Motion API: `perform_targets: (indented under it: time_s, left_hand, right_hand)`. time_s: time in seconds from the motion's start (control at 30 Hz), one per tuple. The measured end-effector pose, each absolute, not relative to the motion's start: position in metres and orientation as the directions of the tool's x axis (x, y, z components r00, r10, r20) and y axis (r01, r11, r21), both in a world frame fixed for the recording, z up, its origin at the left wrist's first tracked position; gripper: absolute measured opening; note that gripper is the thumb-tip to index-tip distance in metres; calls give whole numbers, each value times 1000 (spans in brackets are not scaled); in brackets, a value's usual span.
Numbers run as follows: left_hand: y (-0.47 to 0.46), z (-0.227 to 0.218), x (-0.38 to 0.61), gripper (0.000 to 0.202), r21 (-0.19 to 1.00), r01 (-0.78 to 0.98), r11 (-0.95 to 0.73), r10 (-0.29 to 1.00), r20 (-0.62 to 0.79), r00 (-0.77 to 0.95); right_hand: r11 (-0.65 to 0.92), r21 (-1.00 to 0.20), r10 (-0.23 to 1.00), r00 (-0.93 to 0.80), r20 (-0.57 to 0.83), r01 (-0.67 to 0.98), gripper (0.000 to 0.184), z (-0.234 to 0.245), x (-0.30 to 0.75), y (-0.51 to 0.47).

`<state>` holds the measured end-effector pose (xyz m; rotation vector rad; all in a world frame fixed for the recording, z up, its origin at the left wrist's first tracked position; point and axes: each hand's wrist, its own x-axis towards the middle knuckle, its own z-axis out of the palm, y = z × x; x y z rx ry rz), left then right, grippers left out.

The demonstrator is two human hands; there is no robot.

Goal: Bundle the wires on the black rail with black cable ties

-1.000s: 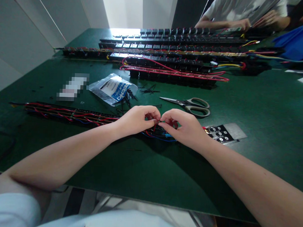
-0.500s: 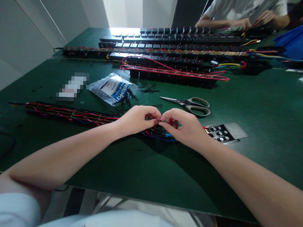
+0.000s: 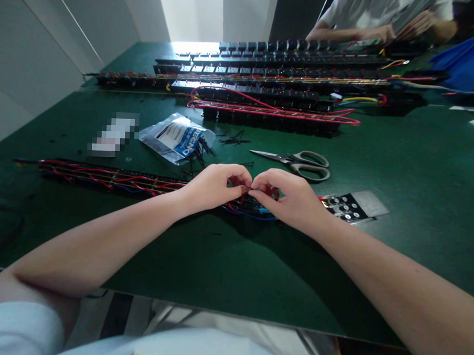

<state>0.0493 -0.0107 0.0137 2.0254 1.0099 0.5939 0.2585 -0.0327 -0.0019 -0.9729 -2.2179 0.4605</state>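
Observation:
My left hand and my right hand meet fingertip to fingertip in the middle of the view, each closed in a pinch. Whatever they pinch is too small to make out. Below them lies a long black wired assembly with red and blue wires along it; my hands and left forearm cover part of it. A flat panel with round buttons shows at its right end, past my right wrist. Thin black cable ties spill from a clear plastic bag behind my left hand.
Grey-handled scissors lie just behind my right hand. Farther back, several long black assemblies with red and yellow wires stretch across the green table. A blue bin stands at the far right, near another person's hands.
My two hands stay pinched together in the same place. The other person's hands at the back have shifted slightly.

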Motion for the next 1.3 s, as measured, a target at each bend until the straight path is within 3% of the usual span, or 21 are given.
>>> perform_targets:
  time_s: [0.8, 1.3]
  left_hand:
    - [-7, 10, 48, 2, 823, 392, -411, 804, 125, 581]
    - [-7, 12, 47, 6, 846, 392, -362, 807, 74, 586]
  right_hand:
    - [658, -537, 752, -508, 420, 528, 6, 0, 257, -33]
    - [634, -566, 768, -511, 385, 527, 4, 3, 256, -33]
